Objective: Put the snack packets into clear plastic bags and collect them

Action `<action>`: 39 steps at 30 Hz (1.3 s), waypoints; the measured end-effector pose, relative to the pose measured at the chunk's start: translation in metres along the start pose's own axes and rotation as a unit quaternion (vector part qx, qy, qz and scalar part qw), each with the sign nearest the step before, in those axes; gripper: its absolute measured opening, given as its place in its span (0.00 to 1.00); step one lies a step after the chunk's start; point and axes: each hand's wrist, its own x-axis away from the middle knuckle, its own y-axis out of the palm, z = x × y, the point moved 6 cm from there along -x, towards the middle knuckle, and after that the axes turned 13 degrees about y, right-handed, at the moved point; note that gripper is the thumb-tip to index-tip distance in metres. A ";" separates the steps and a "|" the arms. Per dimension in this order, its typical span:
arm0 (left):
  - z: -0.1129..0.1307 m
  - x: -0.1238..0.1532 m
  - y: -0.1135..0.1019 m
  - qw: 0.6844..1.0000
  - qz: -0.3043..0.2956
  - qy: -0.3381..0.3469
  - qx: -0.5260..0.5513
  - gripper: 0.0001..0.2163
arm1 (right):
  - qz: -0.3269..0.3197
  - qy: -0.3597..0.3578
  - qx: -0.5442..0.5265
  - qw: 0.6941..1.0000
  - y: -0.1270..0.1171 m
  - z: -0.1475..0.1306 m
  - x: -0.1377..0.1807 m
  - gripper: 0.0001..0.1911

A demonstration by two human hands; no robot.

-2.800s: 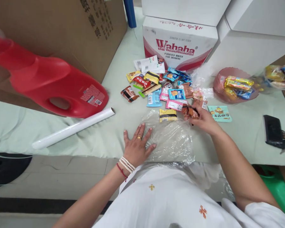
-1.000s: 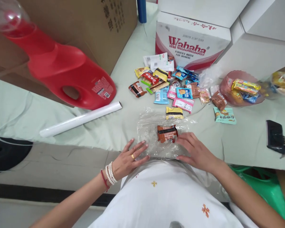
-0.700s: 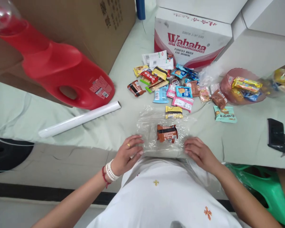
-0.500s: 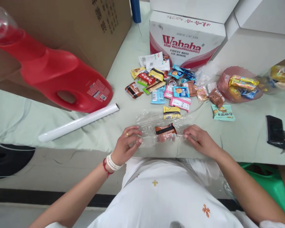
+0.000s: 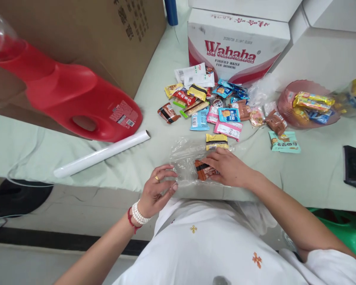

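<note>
A clear plastic bag (image 5: 185, 176) lies flat at the table's near edge, with a brown-wrapped snack packet (image 5: 201, 169) in or under its film; I cannot tell which. My left hand (image 5: 158, 188), wearing a ring and bracelets, is at the bag's left edge, its thumb and fingers closed on the film. Reaching in from the right, my right hand (image 5: 230, 168) has its fingers and thumb around the brown packet and covers its right end. A yellow packet (image 5: 216, 141) lies just beyond the right fingers.
Several snack packets (image 5: 200, 118) are heaped before a Wahaba-style white-and-red carton (image 5: 234, 51). A pink bowl (image 5: 287, 99) of snacks and a mint packet (image 5: 284, 141) are right. A white tube (image 5: 102, 154) and red jug (image 5: 86, 95) are left; a black phone-like object (image 5: 355, 166) is far right.
My right hand has moved left from the bag's right edge onto the brown packet. My left hand stays at the bag's left edge. The view has shifted slightly.
</note>
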 end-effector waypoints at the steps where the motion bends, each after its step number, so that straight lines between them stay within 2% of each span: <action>1: 0.000 0.001 0.000 1.000 0.001 -0.001 -0.002 0.08 | 0.003 0.008 0.005 1.000 0.001 -0.003 -0.002 0.28; 4: 0.002 0.001 0.001 1.000 0.000 0.004 -0.003 0.07 | 0.016 0.041 0.028 0.999 0.006 -0.010 -0.005 0.28; 8: 0.004 0.001 0.003 1.000 0.004 0.018 0.000 0.07 | 0.002 0.086 0.105 0.991 0.014 -0.015 -0.006 0.30; 11: 0.003 0.001 0.003 1.000 0.008 0.020 -0.003 0.07 | -0.005 0.079 0.116 0.990 0.011 -0.019 -0.004 0.26; 15: 0.004 0.003 0.001 1.000 0.010 0.018 -0.001 0.07 | 0.006 0.079 0.107 0.991 0.004 -0.023 -0.006 0.29; 19: 0.002 0.003 0.000 1.000 0.016 0.001 0.011 0.08 | 0.003 0.062 0.110 0.992 0.016 -0.030 -0.013 0.27; 22: -0.002 0.002 0.000 0.999 0.045 -0.024 0.019 0.08 | -0.005 0.054 0.072 0.996 0.021 -0.026 -0.010 0.28; 27: -0.010 -0.002 0.006 0.993 0.094 -0.069 0.032 0.07 | 0.045 0.010 -0.102 0.994 -0.007 -0.017 0.026 0.29; 30: -0.014 -0.004 0.009 0.990 0.096 -0.099 0.036 0.09 | 0.029 0.043 -0.083 0.995 -0.006 -0.014 0.044 0.34; 32: -0.016 -0.004 0.010 0.988 0.094 -0.117 0.033 0.11 | 0.011 0.074 -0.047 0.996 0.001 -0.011 0.047 0.24; 34: -0.017 -0.004 0.010 0.987 0.093 -0.127 0.023 0.12 | 0.010 0.074 -0.053 0.996 0.003 -0.009 0.044 0.13; 39: -0.027 -0.001 0.010 0.987 0.084 -0.136 -0.011 0.13 | 0.052 0.078 -0.140 0.986 -0.003 0.009 0.019 0.11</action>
